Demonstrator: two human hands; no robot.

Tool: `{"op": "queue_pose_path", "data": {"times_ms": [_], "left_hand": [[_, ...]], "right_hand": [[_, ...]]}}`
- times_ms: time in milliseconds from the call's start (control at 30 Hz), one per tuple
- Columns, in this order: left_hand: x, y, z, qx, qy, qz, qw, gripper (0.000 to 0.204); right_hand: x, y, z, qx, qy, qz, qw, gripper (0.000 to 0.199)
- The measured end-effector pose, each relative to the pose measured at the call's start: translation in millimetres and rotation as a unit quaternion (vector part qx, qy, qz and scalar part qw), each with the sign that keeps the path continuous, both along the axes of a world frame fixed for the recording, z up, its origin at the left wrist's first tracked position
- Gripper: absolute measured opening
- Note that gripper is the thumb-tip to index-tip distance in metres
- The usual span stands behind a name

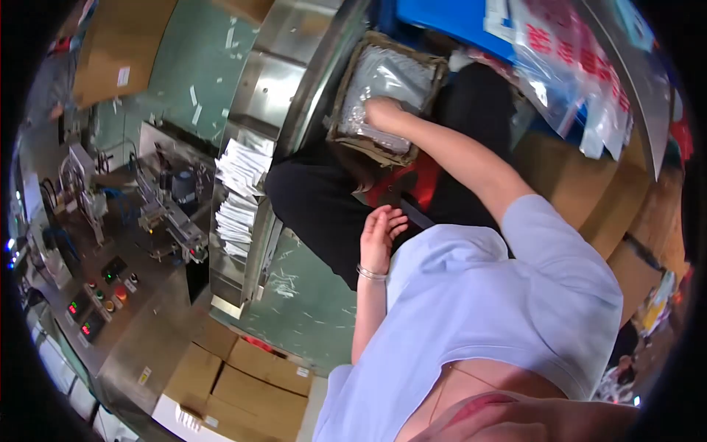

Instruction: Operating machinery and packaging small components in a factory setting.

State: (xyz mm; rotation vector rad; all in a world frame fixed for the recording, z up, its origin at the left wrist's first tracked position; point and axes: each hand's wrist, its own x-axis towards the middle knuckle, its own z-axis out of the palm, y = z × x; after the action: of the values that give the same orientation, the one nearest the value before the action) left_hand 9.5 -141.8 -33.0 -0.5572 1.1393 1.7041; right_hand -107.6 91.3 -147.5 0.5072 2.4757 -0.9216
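My right hand point(384, 114) reaches down into a small brown carton point(341, 99) between my knees. The carton is lined with clear plastic and holds many small whitish pieces point(372, 65), too fine to name. A clear plastic bag point(401, 77) lies across part of them. The fingers of this hand point down into the contents and are hidden, so any hold cannot be seen. My left hand point(381, 230), with bracelets at the wrist, hovers by my lap, palm turned up. Its fingers are loosely bent and apart, with nothing visible in them.
To the left runs a metal trough point(254, 118) with stacks of white slips point(239, 180). Beyond it stands a machine bench with a control panel point(99, 298). Cartons point(254, 390) sit lower left. Plastic bags point(567, 66) and a blue bin point(456, 22) are at upper right.
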Motion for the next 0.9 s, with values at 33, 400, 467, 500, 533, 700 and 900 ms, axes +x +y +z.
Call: {"op": "queue_pose_path", "data": {"times_ms": [33,400,467,500,533,700,900], "left_hand": [[1,-2,3,0.006,-0.005,0.001,1.000,0.028],[-3,-4,4,0.004,-0.089,0.055,0.994,0.030],[-6,-1,-8,-0.038,-0.062,0.049,0.996,0.031],[-10,3,-13,-0.056,-0.048,0.043,0.996,0.031],[-17,8,-21,-0.106,-0.003,-0.011,0.994,0.033],[-81,69,-64,-0.258,0.305,0.004,0.917,0.029],[-102,81,-61,-0.157,0.257,-0.009,0.954,0.022]], "right_hand": [[-4,-10,-37,0.067,-0.080,-0.012,0.995,0.032],[46,19,-172,0.038,-0.039,-0.094,0.994,0.026],[28,22,-156,-0.004,-0.010,-0.157,0.988,0.020],[22,28,-147,0.000,-0.006,-0.158,0.987,0.020],[17,36,-137,-0.045,-0.006,-0.152,0.987,0.019],[7,46,-34,-0.240,-0.051,-0.175,0.953,0.016],[33,46,43,-0.345,-0.037,-0.179,0.920,0.021]]}}
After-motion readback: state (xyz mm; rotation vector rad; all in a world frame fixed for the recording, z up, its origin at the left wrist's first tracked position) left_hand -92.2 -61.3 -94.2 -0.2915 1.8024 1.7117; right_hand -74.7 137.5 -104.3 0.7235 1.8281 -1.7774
